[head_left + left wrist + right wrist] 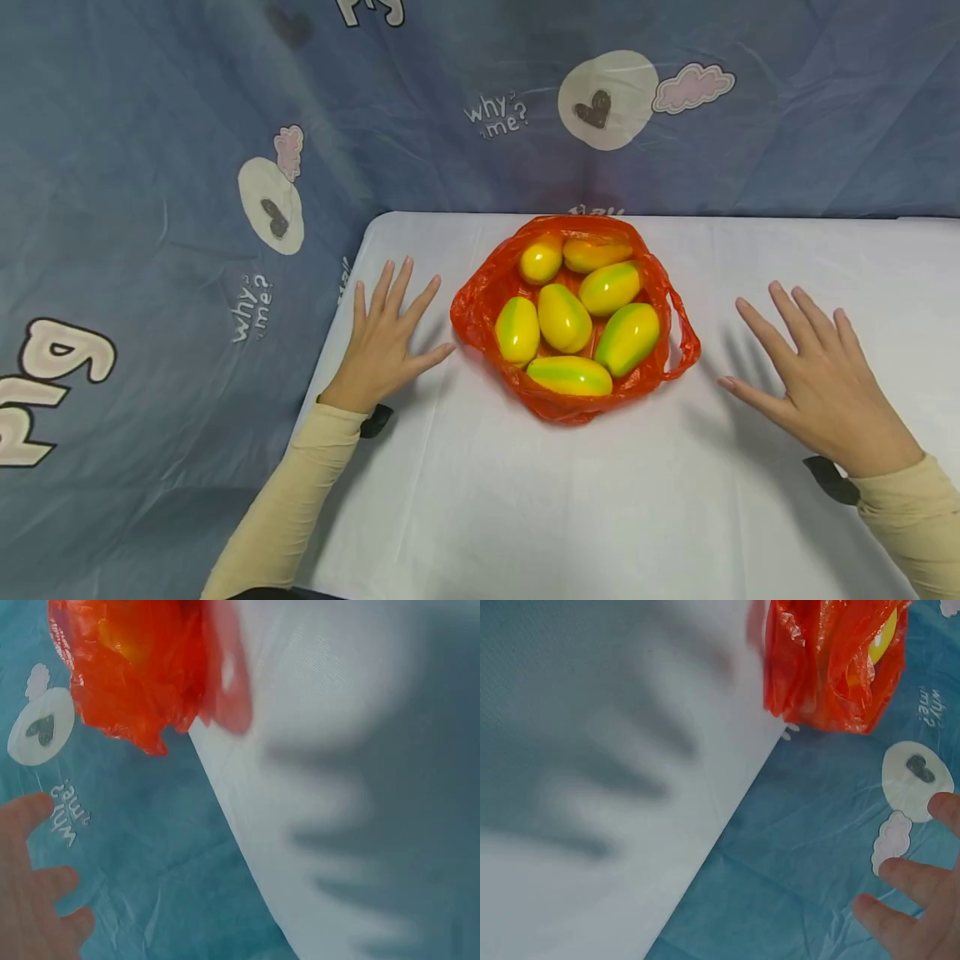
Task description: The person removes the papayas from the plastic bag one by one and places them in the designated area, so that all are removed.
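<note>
A red plastic bag (540,404) lies wide open on the white table, its handle loop out to the right. Inside are several shiny yellow-green mangoes (564,318), spread in one layer. To the bag's left, my left hand (382,342) is held with fingers spread, its thumb tip close to the bag's rim, holding nothing. My right hand (832,383), fingers also spread, is farther off to the right of the bag and holds nothing. Both hands cast shadows on the cloth. The left wrist view shows the bag's crinkled side (139,675); one mango (883,637) peeks out in the right wrist view.
White cloth covers the table (570,517), whose left edge and back edge show. Behind and left of it hangs a blue curtain (450,158) printed with clouds, hearts and lettering. A dark band (375,421) shows at the left wrist, another (831,480) at the right.
</note>
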The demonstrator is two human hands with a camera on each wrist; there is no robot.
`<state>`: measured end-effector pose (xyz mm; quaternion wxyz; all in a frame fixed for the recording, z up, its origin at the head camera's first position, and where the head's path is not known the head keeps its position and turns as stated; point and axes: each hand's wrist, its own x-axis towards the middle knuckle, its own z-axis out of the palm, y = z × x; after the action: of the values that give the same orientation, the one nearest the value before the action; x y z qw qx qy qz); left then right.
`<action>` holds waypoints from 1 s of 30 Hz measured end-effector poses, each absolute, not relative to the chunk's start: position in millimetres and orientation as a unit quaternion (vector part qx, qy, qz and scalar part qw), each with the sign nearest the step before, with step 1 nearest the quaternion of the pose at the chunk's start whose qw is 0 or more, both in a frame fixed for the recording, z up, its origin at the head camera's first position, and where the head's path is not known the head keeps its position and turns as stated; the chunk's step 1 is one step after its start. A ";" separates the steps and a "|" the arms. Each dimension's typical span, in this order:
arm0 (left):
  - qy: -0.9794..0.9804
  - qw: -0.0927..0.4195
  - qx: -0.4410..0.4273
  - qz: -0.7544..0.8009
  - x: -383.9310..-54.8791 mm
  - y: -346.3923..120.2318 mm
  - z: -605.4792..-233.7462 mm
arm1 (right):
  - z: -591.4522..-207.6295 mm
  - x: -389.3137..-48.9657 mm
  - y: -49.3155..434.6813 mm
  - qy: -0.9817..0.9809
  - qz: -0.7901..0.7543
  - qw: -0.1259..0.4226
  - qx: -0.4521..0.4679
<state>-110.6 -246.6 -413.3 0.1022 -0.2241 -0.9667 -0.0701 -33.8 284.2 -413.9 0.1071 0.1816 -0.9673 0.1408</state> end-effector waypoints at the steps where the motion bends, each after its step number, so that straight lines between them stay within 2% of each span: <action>1: -0.967 0.099 -0.223 -0.075 -110.8 -246.0 -413.8 | -413.9 -33.6 284.2 -0.967 0.143 0.108 0.181; 11: -0.966 0.057 -0.220 -0.127 -112.5 -239.5 -414.2 | -411.1 -33.2 281.1 -0.958 0.203 0.096 0.177; 22: -0.934 -0.019 -0.207 -0.291 -121.5 -233.5 -422.5 | -403.5 -35.2 275.4 -0.925 0.339 0.076 0.154; 30: -0.863 -0.023 -0.207 -0.460 -141.6 -228.2 -441.7 | -403.9 -39.9 269.9 -0.921 0.339 0.093 0.168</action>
<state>-141.6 -228.2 -441.7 -0.0226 -0.2068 -0.8631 -0.4602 -39.9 269.9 -403.9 0.0926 0.1676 -0.9212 0.3388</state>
